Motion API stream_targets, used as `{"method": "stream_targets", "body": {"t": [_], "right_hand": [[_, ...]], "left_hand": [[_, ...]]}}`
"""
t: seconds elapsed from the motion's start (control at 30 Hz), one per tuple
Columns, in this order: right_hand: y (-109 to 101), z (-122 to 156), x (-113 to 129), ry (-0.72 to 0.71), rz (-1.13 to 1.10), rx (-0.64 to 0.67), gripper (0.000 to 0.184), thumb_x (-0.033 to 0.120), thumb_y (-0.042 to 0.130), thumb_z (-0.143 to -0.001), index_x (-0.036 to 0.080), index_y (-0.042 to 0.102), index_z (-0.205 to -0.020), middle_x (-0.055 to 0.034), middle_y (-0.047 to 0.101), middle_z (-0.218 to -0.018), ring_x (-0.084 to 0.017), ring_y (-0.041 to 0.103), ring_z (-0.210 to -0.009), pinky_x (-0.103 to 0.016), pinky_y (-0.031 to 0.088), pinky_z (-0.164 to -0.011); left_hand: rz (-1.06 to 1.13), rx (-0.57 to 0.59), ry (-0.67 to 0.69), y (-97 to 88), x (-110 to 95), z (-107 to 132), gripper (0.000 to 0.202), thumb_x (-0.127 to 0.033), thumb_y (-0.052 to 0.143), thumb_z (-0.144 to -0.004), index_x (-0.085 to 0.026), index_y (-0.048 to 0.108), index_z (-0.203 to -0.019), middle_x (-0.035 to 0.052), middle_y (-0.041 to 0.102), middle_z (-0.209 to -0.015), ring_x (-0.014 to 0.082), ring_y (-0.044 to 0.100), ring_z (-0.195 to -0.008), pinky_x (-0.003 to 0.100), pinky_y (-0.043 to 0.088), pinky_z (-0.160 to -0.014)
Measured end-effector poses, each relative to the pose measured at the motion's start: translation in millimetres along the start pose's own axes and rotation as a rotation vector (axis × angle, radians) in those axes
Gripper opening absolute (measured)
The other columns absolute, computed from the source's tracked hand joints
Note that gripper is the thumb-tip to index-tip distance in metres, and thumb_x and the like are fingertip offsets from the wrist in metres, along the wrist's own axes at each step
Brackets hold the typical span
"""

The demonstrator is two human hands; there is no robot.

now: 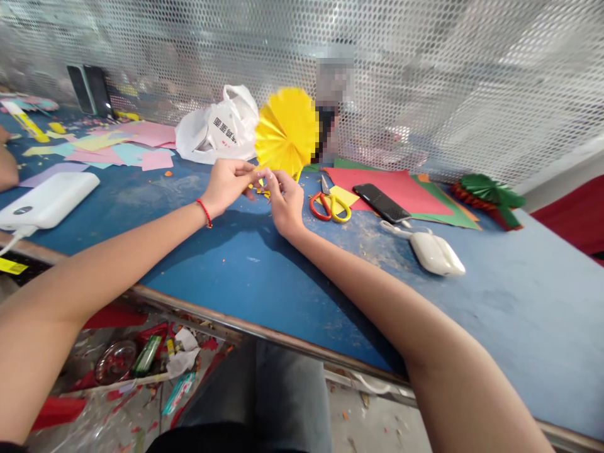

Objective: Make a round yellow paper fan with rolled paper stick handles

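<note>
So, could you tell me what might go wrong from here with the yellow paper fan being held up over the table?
Both the left hand and right hand pinch the yellow paper fan only at its base, so the pleats could perhaps slip or tear. The scissors lie close beside the right hand and might be knocked or nick a finger. The phone lies just past them.

paper fan yellow | counter blue | scissors red-and-yellow handles | paper sheet red | wrist cord red
</note>
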State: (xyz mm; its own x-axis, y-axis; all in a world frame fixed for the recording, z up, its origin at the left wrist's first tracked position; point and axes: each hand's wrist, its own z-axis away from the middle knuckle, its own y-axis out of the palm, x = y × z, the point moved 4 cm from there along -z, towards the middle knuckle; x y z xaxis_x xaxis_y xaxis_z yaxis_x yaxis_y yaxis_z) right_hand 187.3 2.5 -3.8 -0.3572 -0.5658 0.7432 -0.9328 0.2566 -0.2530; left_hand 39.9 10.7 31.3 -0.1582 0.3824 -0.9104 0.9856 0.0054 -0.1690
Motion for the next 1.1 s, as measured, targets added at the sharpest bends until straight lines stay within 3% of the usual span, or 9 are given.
{"method": "stream_targets", "body": {"t": [0.1, 0.23, 0.33, 0.43, 0.57, 0.77, 0.93, 1.1], "right_hand": [[-1, -4, -8, 0.077, 0.027, -0.003, 0.043, 0.051, 0.056, -0.109, 0.020, 0.070, -0.084, -0.0013, 0.072, -0.079, -0.014, 0.061, -0.069, -0.029, 0.040, -0.066], [-2, -6, -15, 0.144, -0.027, -0.015, 0.037, 0.048, 0.064, -0.105, 0.018, 0.070, -0.085, -0.0024, 0.072, -0.079, -0.014, 0.063, -0.069, -0.028, 0.045, -0.066], [1, -8, -17, 0.148, -0.138, -0.011, 0.029, 0.045, 0.069, -0.103, 0.018, 0.071, -0.091, -0.0042, 0.076, -0.088, -0.014, 0.066, -0.072, -0.027, 0.052, -0.068], [3, -10, -17, 0.116, -0.219, -0.001, 0.017, 0.036, 0.071, -0.101, 0.019, 0.072, -0.099, -0.0044, 0.078, -0.097, -0.012, 0.067, -0.075, -0.026, 0.056, -0.069], [4, -11, -15, 0.055, -0.200, 0.030, 0.012, 0.026, 0.070, -0.101, 0.019, 0.072, -0.110, -0.0052, 0.076, -0.108, -0.013, 0.070, -0.086, -0.026, 0.059, -0.077], [1, -11, -11, -0.017, -0.131, 0.031, 0.016, 0.019, 0.068, -0.102, 0.019, 0.076, -0.115, -0.0041, 0.073, -0.103, -0.014, 0.070, -0.091, -0.027, 0.058, -0.080], [1, -11, -9, -0.020, -0.125, 0.030, 0.015, 0.023, 0.065, -0.104, 0.020, 0.078, -0.112, -0.0038, 0.074, -0.103, -0.015, 0.069, -0.094, -0.029, 0.057, -0.084], [-1, -13, -8, -0.017, -0.161, 0.004, 0.020, 0.034, 0.066, -0.106, 0.019, 0.079, -0.102, -0.0037, 0.072, -0.096, -0.015, 0.067, -0.090, -0.031, 0.057, -0.086]], "left_hand": [[-0.120, 0.084, 0.019, 3.1, 3, 2, 0.030, -0.036, 0.087, -0.096, -0.014, 0.075, -0.078, 0.0034, 0.073, -0.065, 0.0115, 0.055, -0.039, 0.025, 0.043, -0.041], [-0.138, 0.129, 0.103, 4.0, 5, 4, 0.025, -0.036, 0.083, -0.097, -0.018, 0.074, -0.081, 0.0005, 0.065, -0.055, 0.0137, 0.049, -0.037, 0.027, 0.035, -0.043], [-0.216, 0.084, 0.227, 2.6, 3, 6, 0.020, -0.023, 0.083, -0.092, -0.020, 0.070, -0.078, -0.0012, 0.060, -0.056, 0.0156, 0.050, -0.048, 0.028, 0.034, -0.052], [-0.270, 0.028, 0.276, 1.8, 3, 6, 0.032, -0.015, 0.080, -0.091, -0.022, 0.059, -0.068, -0.0019, 0.054, -0.057, 0.0162, 0.048, -0.054, 0.028, 0.034, -0.055], [-0.095, 0.146, 0.175, 7.2, 13, 4, 0.034, -0.031, 0.074, -0.101, -0.023, 0.058, -0.072, -0.0027, 0.051, -0.052, 0.0150, 0.046, -0.044, 0.028, 0.036, -0.047], [0.108, 0.255, 0.040, 13.5, 18, 4, 0.047, -0.059, 0.071, -0.102, -0.023, 0.059, -0.076, -0.0023, 0.052, -0.051, 0.0149, 0.049, -0.037, 0.027, 0.045, -0.041], [0.216, 0.250, -0.042, 17.3, 13, 8, 0.048, -0.058, 0.069, -0.104, -0.023, 0.056, -0.074, -0.0065, 0.041, -0.049, 0.0110, 0.039, -0.035, 0.027, 0.052, -0.045], [0.365, 0.383, -0.187, 25.0, 8, 17, 0.044, -0.050, 0.066, -0.104, -0.023, 0.053, -0.072, -0.0074, 0.036, -0.051, 0.0095, 0.032, -0.033, 0.028, 0.052, -0.043]]}}
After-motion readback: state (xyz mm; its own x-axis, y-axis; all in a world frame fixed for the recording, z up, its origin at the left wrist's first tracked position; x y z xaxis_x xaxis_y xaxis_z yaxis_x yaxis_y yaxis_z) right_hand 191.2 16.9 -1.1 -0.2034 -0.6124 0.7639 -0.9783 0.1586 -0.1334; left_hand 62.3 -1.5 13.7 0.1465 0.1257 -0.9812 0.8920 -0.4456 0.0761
